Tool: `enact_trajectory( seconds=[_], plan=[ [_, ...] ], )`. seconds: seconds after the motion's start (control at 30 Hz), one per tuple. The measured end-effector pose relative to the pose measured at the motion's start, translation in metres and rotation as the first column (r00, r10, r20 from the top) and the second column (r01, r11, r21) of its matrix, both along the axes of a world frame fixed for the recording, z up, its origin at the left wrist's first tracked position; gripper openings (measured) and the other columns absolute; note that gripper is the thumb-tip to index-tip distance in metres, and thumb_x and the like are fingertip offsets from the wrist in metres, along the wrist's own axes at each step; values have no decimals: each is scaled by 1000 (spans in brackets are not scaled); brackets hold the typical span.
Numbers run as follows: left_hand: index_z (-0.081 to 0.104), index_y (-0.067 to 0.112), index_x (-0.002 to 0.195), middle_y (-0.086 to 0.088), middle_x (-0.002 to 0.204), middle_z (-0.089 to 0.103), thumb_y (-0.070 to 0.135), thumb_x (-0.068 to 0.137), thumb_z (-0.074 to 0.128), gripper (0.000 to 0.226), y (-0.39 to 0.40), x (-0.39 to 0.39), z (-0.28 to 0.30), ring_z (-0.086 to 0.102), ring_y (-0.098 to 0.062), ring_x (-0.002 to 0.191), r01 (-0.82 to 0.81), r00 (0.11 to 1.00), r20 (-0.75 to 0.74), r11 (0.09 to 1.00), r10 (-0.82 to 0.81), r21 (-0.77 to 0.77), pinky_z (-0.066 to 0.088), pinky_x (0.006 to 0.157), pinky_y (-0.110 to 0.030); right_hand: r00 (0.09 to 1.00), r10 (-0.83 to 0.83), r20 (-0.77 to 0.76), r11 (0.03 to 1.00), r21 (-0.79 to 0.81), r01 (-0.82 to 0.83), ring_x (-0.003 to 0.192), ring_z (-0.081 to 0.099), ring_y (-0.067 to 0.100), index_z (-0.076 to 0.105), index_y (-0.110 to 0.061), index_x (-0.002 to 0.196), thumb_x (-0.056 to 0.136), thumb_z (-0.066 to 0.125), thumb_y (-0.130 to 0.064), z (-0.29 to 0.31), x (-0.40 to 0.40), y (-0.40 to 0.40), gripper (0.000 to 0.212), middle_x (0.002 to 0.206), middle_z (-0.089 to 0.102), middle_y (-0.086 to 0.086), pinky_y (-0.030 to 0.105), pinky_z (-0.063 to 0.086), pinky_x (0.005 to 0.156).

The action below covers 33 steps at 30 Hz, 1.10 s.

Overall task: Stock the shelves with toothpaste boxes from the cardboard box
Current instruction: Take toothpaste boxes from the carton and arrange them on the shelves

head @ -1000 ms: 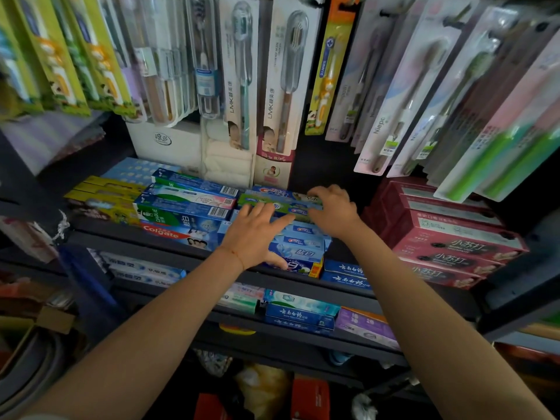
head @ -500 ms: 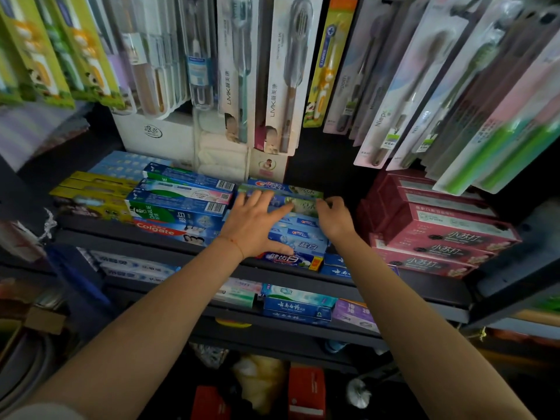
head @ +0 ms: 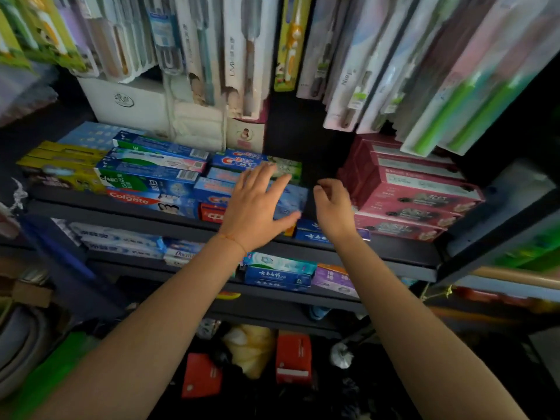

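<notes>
Meanwhile the left hand (head: pixel 257 207) lies flat, fingers straight, on the blue toothpaste boxes (head: pixel 285 201) stacked mid-shelf (head: pixel 121 213), while the right hand (head: pixel 333 207) hovers just beside them, fingers loosely curled and holding nothing, near the red boxes (head: pixel 418 189).

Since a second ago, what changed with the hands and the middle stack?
The right hand lifted off the stack of blue toothpaste boxes and drew back to its right edge, fingers loosely curled, holding nothing. The left hand stays flat on top. Boxes unmoved.

"Colgate" on the red toothpaste box (head: pixel 133 199); "DARLIE" on the green-blue box (head: pixel 119 180)
</notes>
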<state>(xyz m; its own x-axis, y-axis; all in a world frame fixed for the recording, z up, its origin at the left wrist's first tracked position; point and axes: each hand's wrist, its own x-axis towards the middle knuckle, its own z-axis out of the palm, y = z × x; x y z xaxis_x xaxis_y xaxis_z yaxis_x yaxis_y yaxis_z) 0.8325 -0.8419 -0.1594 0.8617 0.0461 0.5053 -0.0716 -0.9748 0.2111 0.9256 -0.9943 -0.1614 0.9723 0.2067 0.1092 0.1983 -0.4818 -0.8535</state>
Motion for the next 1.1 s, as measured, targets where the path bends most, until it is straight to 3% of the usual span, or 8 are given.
enact_trajectory(
  seconds=[0.1,0.17,0.27,0.4,0.53,0.73,0.87,1.1],
  plan=[
    [69,12,95,-8,90,63,27,88,55,21,-61,-12,10,59,-29,85,5,957,288,993,29,-116,48,69,-40,996,44,78,995,89,-51,78,58,10,65,-20,100,96,49,-10,5,-31,-59,19,88,64,-1,19,43,67],
    [66,16,83,-2,70,62,25,88,54,16,-111,-20,14,60,-28,66,1,978,208,986,34,-164,45,53,-37,997,66,32,992,109,-69,59,58,11,65,-20,90,95,47,-6,3,-49,-108,23,69,64,0,23,47,57],
    [69,20,91,-1,84,70,30,92,55,17,-200,-29,6,64,-28,83,0,984,-173,980,-35,-197,45,61,-36,992,120,-27,993,6,-120,54,59,12,64,-21,86,94,47,-6,-15,-73,-198,24,63,64,-2,28,50,57],
    [72,21,99,-2,96,73,36,94,57,22,-321,-50,-26,65,-25,93,13,849,-509,967,-146,-255,49,71,-34,966,185,-181,957,-190,-219,63,62,13,69,-16,89,97,51,-15,-47,-105,-338,19,72,66,-1,25,49,61],
    [70,24,86,7,76,67,34,96,58,18,-438,-70,-49,68,-19,78,3,731,-602,883,-322,-469,51,70,-33,944,149,-293,951,-219,-218,70,62,12,65,-18,86,100,48,-19,-68,-141,-472,23,80,64,-3,29,49,69],
    [70,27,96,6,81,72,34,100,54,18,-585,-61,-58,68,-10,63,52,608,-642,830,-467,-556,57,72,-33,958,-70,-279,992,-123,37,58,62,11,64,-24,83,100,48,-18,-77,-160,-616,23,73,64,-4,32,52,63],
    [70,24,95,5,81,71,26,101,54,18,-655,-38,-65,68,-13,62,49,624,-586,774,-517,-631,50,60,-20,952,-199,-234,979,-83,185,63,64,15,66,-24,88,97,48,-17,-72,-144,-675,21,75,66,-4,31,52,63],
    [72,18,89,0,74,70,21,98,54,20,-742,29,-104,65,-18,57,-81,699,-491,625,-520,-777,43,52,-18,931,-276,-238,959,-130,251,71,66,20,66,-22,95,92,48,-14,-87,-85,-772,20,79,68,-1,40,56,68]
  ],
)
